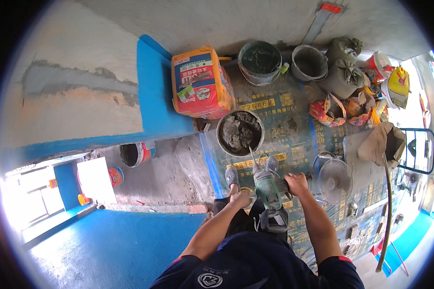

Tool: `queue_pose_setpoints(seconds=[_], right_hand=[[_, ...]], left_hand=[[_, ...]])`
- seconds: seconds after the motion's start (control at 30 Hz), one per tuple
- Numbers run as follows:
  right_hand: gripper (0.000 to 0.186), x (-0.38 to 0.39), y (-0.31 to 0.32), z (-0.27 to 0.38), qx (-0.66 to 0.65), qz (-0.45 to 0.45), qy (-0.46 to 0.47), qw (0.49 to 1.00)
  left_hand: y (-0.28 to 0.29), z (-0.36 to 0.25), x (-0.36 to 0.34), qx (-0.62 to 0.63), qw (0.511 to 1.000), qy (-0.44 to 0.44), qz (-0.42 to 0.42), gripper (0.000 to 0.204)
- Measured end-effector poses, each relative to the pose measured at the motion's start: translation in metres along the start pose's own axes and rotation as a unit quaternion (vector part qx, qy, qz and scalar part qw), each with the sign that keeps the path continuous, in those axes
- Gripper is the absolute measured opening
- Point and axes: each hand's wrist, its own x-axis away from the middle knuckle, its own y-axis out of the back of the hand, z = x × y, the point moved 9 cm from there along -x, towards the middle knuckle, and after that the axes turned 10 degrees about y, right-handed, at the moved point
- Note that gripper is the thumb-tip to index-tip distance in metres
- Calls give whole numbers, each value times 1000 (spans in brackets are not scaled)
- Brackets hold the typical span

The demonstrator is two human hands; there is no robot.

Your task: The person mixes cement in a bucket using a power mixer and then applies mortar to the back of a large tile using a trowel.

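Note:
A green power mixer (268, 189) hangs in front of my legs, with a battery-like dark block (274, 220) at its near end. My left hand (243, 198) is closed at its left side handle, most of which the fingers hide. On the other side my right hand (295, 184) wraps round the dark right handle. A thin shaft (252, 155) runs from the mixer to the near rim of a round bucket (219, 136). Lumpy grey mortar (237, 130) partly fills that bucket; the shaft's far end is hidden. My shoes (232, 176) stand just short of the bucket.
A tall stack of orange-and-red bags (202, 82) stands beyond the bucket. Two more buckets (260, 61) (309, 63) line the wall. To the right are a round fan (335, 180), opened bags (329, 111) and a long-handled tool (386, 216). A low ledge (159, 208) borders the left.

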Motion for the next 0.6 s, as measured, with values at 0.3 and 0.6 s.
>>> queue_pose_setpoints(seconds=[0.3, 0.6], right_hand=[[37, 33, 58, 68, 25, 10, -14, 1000], [28, 60, 68, 111, -9, -87, 0, 996]], left_hand=[[57, 20, 95, -48, 990, -118, -56, 44], [64, 43, 122, -75, 985, -146, -46, 44]])
